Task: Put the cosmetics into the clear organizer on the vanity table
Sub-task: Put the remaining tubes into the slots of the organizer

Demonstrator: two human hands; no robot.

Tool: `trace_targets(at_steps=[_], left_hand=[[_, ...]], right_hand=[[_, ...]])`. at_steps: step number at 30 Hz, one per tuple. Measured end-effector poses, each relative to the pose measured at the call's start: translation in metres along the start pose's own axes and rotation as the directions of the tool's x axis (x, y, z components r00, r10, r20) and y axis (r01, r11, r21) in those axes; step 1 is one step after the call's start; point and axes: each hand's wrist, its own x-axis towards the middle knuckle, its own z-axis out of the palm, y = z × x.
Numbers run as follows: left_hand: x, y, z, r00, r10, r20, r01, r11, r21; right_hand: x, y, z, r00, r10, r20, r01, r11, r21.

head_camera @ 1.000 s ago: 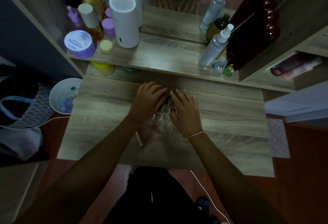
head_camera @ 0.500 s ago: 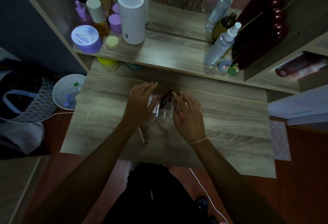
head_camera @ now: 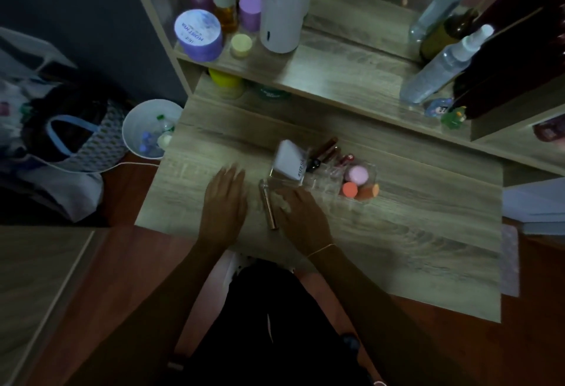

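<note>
The clear organizer (head_camera: 324,185) stands on the wooden vanity table (head_camera: 397,232). It holds a white compact (head_camera: 289,161), dark red lip tubes (head_camera: 325,151) and pink and orange sponges (head_camera: 356,182). A metallic tube (head_camera: 268,205) lies on the table just in front of the organizer's left end. My left hand (head_camera: 224,202) hovers flat to the left of that tube, fingers spread, holding nothing. My right hand (head_camera: 301,217) rests right of the tube, fingers extended beside it, and its grip is unclear.
The raised shelf (head_camera: 336,77) behind carries a white cylinder appliance (head_camera: 284,6), purple jars (head_camera: 198,35), bottles and spray bottles (head_camera: 440,67). A white bin (head_camera: 149,129) and a bag (head_camera: 70,138) sit on the floor to the left.
Both hands have pulled back from the organizer toward me, uncovering it and its contents. They now flank the metallic tube on the table.
</note>
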Motion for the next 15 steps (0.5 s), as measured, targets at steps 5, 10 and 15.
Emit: trace_targets(at_steps=[5,10,15], left_hand=[[-0.010,-0.013,0.012,0.986,-0.088,0.142,0.075,0.992,0.098],[-0.011,-0.020,0.023,0.982,-0.099,0.163,0.072,0.984,0.164],[-0.012,-0.020,0.030,0.983,-0.096,0.158,0.063,0.977,0.205]], right_hand=[[0.012,-0.017,0.013,0.989,0.147,0.024,-0.149,0.978,0.143],[0.024,-0.021,0.023,0.981,0.192,0.033,-0.194,0.976,0.099],[0.014,-0.016,0.023,0.970,0.241,0.028,-0.242,0.961,0.132]])
